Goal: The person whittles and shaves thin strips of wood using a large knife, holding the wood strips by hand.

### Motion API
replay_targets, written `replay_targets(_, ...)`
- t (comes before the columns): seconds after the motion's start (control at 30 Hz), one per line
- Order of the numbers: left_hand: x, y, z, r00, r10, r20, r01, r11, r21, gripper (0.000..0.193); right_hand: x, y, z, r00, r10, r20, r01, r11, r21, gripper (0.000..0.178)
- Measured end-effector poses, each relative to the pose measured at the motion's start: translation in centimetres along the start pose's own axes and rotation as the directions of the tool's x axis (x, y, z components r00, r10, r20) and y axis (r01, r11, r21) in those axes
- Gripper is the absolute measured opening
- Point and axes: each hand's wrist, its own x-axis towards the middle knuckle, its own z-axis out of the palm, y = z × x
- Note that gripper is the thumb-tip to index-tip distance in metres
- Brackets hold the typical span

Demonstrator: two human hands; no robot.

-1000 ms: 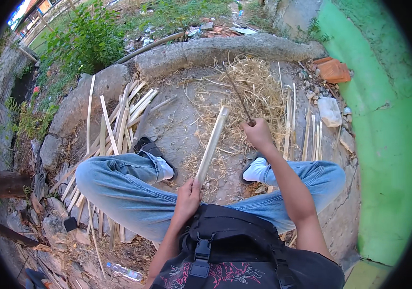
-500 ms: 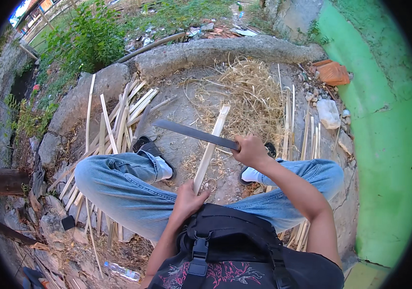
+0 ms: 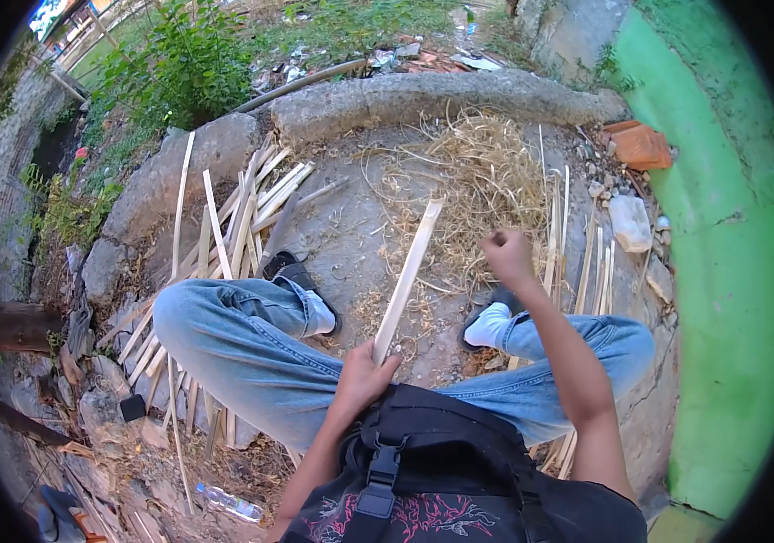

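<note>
My left hand [image 3: 367, 376], low in front of the black bag [image 3: 441, 434] at my waist, is closed round the lower end of a pale strip [image 3: 409, 276] that looks like split bamboo. The strip slants up and away over the ground between my feet. To the right of its upper end, my right hand [image 3: 506, 257] is raised with its fingers curled into a fist. A small dark spot shows at the curled fingers. No machete blade is visible now, so what this hand grips is hidden.
Many pale strips [image 3: 242, 217] are heaped by my left leg, and more [image 3: 554, 226] lie on the right. Curly shavings [image 3: 491, 172] are piled ahead. A low concrete kerb [image 3: 441, 95] curves behind them. A green wall [image 3: 722, 271] stands at the right, near a white block [image 3: 630, 223].
My right hand has shifted right and slightly up, away from the strip. The machete blade that lay across the strip has gone from sight. My left hand keeps its hold.
</note>
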Motion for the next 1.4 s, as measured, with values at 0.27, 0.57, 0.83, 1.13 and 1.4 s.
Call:
replay_targets(0.27, 0.4, 0.5, -0.1, 1.0, -0.01, -0.02, 0.014, 0.984, 0.18, 0.032, -10.3, -5.9, 3.9, 0.849, -0.276, 0.45, 0.416, 0.875, -0.247, 0.015)
replay_targets(0.57, 0.1, -1.2, 0.7, 0.992, 0.113, -0.054, -0.104, 0.984, 0.142, 0.021, 4.0, 7.9, 0.4, 0.972, 0.207, -0.11, -0.234, 0.861, -0.451, 0.023)
replay_targets(0.83, -1.4, 0.7, -0.9, 0.981, 0.182, -0.059, -0.182, 0.983, 0.012, 0.035, 2.4, 4.0, -1.0, 0.982, 0.128, -0.137, -0.14, 0.987, -0.084, 0.031)
replay_targets(1.13, -2.4, 3.0, -2.8, 0.997, -0.01, -0.071, 0.009, 1.0, -0.01, 0.027, -6.8, -6.1, 1.3, 0.986, -0.12, 0.118, 0.123, 0.992, -0.018, 0.024)
replay_targets(1.4, -2.1, 1.3, -1.6, 0.97, 0.196, -0.141, -0.181, 0.977, 0.112, 0.019, -11.5, -8.1, 5.2, 0.828, -0.364, 0.428, 0.49, 0.84, -0.233, 0.02)
